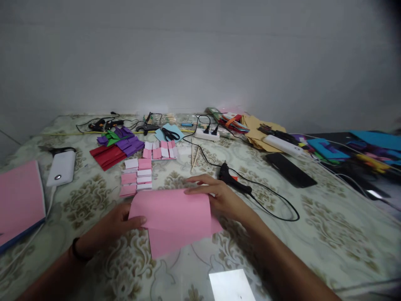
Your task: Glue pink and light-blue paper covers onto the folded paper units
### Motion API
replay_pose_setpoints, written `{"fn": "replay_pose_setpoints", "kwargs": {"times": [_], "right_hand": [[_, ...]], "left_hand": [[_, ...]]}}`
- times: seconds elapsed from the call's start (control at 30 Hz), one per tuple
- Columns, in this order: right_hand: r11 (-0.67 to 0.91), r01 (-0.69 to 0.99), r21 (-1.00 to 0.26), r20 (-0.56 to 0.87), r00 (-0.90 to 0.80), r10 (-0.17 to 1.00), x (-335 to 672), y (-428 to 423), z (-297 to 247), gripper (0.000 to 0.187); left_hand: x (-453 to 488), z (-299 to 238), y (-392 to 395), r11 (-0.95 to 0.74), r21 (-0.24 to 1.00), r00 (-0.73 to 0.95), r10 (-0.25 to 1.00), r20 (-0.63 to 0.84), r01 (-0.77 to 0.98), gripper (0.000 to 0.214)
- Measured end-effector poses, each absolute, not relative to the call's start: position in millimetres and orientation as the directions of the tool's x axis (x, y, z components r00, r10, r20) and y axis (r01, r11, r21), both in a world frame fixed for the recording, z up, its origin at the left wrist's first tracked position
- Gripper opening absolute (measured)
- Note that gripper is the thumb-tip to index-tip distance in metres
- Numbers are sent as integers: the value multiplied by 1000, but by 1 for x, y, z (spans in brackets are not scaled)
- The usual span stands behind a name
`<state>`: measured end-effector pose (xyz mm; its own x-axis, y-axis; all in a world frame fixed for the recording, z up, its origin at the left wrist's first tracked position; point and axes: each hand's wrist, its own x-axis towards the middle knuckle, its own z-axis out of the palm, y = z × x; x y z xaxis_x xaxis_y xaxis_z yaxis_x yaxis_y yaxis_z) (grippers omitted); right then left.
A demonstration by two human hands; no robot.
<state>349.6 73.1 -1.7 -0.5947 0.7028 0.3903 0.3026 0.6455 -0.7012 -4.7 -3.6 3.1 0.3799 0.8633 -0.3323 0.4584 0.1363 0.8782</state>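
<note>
A sheet of pink paper (172, 211) lies bent over on itself between my two hands, its lower layer sticking out below and at the right. My left hand (125, 219) grips its left edge, thumb on top and fingers behind the paper. At the upper right corner, my right hand (219, 194) has its fingers stretched along the top edge, with the thumb side against the paper. Just beyond the sheet are folded pink and white paper strips (137, 176). A black glue gun (233, 177) rests beyond my right hand, its cable looping to the right.
Red folded paper (107, 155) and purple pieces (130, 145) lie at the back left. Black-handled scissors (170, 134) sit near a white power strip (207, 134). A black phone (290, 169) is on the right, a white power bank (62, 168) on the left. White paper (232, 285) lies in front.
</note>
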Motion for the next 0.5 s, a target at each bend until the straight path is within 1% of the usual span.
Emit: {"fn": "replay_pose_setpoints", "kwargs": {"times": [0.1, 0.23, 0.37, 0.43, 0.5], "right_hand": [[642, 323, -696, 345, -634, 693, 351, 73, 0, 38], [614, 226, -756, 341, -664, 665, 347, 70, 4, 32], [525, 193, -829, 313, -619, 721, 345, 69, 5, 28], [494, 194, -848, 300, -592, 748, 344, 69, 4, 26], [472, 199, -859, 290, -571, 768, 344, 69, 2, 25]], "left_hand": [[-4, -2, -3, 116, 865, 422, 836, -350, 488, 45], [-3, 0, -4, 101, 876, 402, 859, -316, 473, 47], [-4, 5, -4, 78, 906, 360, 901, -243, 415, 43], [-4, 7, -4, 62, 925, 373, 904, -211, 375, 42], [-3, 6, -5, 19, 932, 351, 924, -155, 363, 43]]}}
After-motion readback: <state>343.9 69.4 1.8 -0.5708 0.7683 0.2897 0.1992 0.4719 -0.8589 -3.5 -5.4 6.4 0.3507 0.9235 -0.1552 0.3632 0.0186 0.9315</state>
